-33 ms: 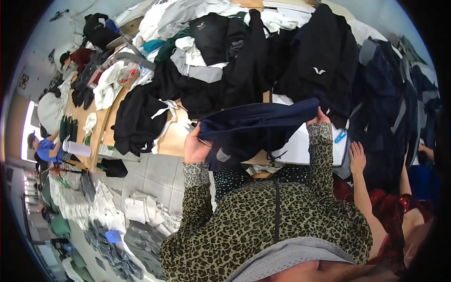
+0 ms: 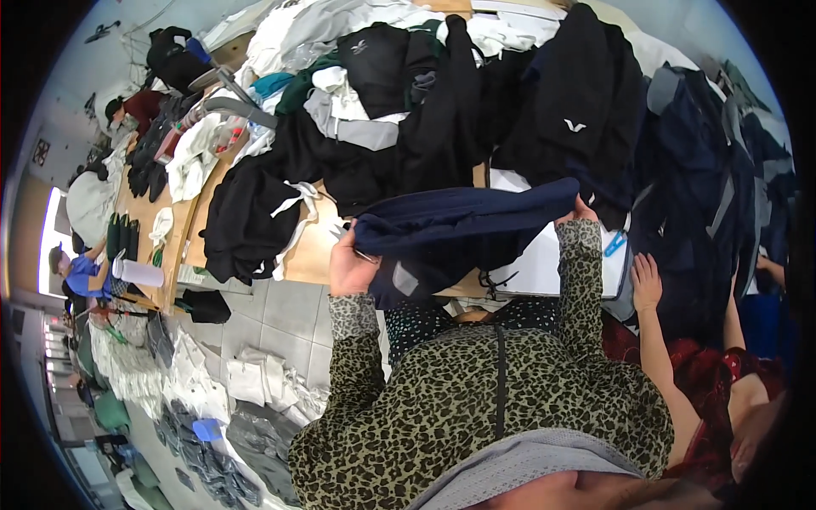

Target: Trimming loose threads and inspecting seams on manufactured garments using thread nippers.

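Navy garment (image 2: 463, 225) stretches between both grips: left hand (image 2: 350, 268) closed on one end, right hand (image 2: 580, 210) clutching the other, above the wooden surface (image 2: 310, 246) piled with dark clothes (image 2: 408, 127).

- Just one view here, a head-worn fisheye looking steeply down over the wearer's own chest and leopard-print sleeves, which come in from the bottom edge.
- It faces forward and down at a wooden table (image 2: 306, 246) heaped with dark and white clothes, so the near stuff is really close and fills the middle.
- Left hand (image 2: 350, 265) and right hand (image 2: 578, 210) sit close under the lens, gripping a navy garment (image 2: 463, 223) stretched between them.
- Super wide angle: straight edges bow toward the round rim, black corners outside it.
- Far left it catches the tiled floor, folded piles and a person in blue (image 2: 78, 274); on the right, another person's hand (image 2: 646, 285) near the table.
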### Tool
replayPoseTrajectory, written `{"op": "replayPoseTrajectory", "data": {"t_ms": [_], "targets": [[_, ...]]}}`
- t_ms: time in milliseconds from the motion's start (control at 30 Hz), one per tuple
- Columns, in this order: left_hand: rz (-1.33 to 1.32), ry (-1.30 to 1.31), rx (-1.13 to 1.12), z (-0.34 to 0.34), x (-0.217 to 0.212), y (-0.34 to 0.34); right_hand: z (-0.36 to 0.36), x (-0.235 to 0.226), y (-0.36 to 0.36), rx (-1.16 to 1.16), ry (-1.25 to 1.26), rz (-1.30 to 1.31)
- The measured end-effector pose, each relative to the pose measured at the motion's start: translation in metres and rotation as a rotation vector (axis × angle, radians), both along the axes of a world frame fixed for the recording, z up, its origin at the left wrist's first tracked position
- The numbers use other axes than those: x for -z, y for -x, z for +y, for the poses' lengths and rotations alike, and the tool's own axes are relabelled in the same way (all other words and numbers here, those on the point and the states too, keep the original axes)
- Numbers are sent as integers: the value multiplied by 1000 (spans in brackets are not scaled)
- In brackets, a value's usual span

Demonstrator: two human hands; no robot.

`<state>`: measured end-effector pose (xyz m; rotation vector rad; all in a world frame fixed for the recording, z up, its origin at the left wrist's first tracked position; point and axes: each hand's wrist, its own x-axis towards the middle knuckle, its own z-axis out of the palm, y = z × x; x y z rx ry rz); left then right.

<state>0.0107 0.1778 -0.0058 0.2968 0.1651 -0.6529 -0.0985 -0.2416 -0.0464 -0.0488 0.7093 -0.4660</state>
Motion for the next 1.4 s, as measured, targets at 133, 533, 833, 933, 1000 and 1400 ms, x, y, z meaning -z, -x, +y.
{"op": "replayPoseTrajectory", "data": {"t_ms": [133, 533, 833, 933, 1000, 1400], "targets": [[27, -45, 23, -2, -15, -11, -25, 23, 27, -31, 191, -14], [-24, -303, 31, -3, -22, -4, -5, -33, 71, -361, 451, -35], [-281, -521, 147, -21, 0, -4, 1, -26, 81, -761, 1002, -71], [-253, -552, 180, -28, 2, -5, -11, -12, 82, -724, 984, -153], [-273, -578, 178, -27, 6, -6, -12, 17, 81, -272, 730, 235], [-43, -416, -79, 3, 10, -6, -40, 24, 79, -405, 379, 140]]}}
